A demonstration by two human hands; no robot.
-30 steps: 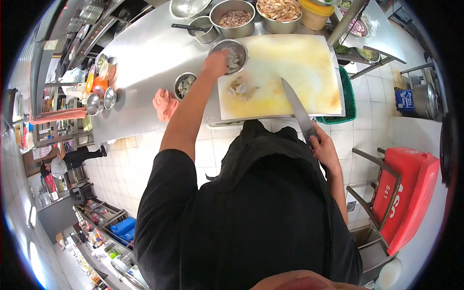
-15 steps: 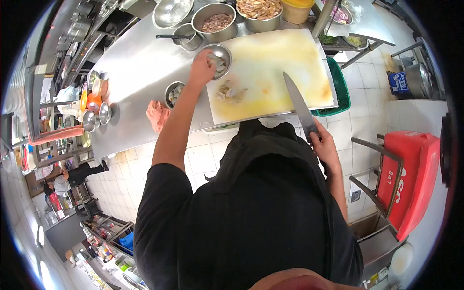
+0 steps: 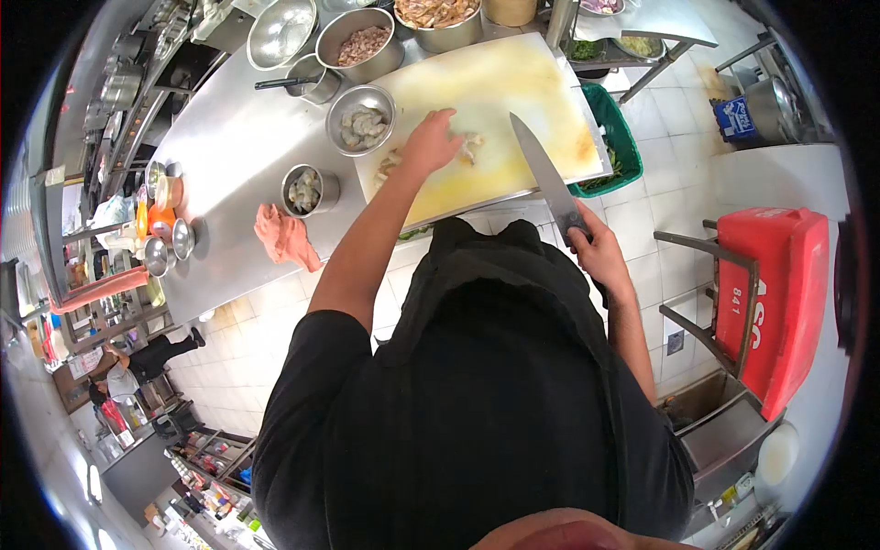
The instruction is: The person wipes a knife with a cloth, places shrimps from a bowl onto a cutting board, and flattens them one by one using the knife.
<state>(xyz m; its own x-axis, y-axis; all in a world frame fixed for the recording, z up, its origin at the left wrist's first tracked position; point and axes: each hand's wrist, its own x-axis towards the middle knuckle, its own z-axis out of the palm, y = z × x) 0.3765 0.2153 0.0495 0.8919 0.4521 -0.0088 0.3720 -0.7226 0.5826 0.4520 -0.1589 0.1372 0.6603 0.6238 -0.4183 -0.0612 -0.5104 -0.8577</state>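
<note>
My right hand (image 3: 598, 246) is closed round the handle of a large knife (image 3: 544, 170), whose blade lies over the yellowed cutting board (image 3: 513, 82). My left hand (image 3: 434, 142) is over the board, its fingers partly spread near some pale pieces that look like shrimp (image 3: 471, 147). More pale pieces (image 3: 390, 165) lie beside my left wrist. A steel bowl (image 3: 360, 120) with greyish pieces stands at the board's left edge. Lower left, a small steel pot (image 3: 310, 190) holds similar pieces.
A pink cloth (image 3: 285, 238) lies at the counter's front edge. Behind stand a pan with a black handle (image 3: 313, 81), a pot of chopped meat (image 3: 360, 44) and a larger full pot (image 3: 438, 32). A green bin (image 3: 625, 142) is right of the board. A person (image 3: 151, 357) is far left.
My left hand has moved from the steel bowl to over the board, and pale pieces now show beside its fingers. My right hand still holds the knife. The view has shifted.
</note>
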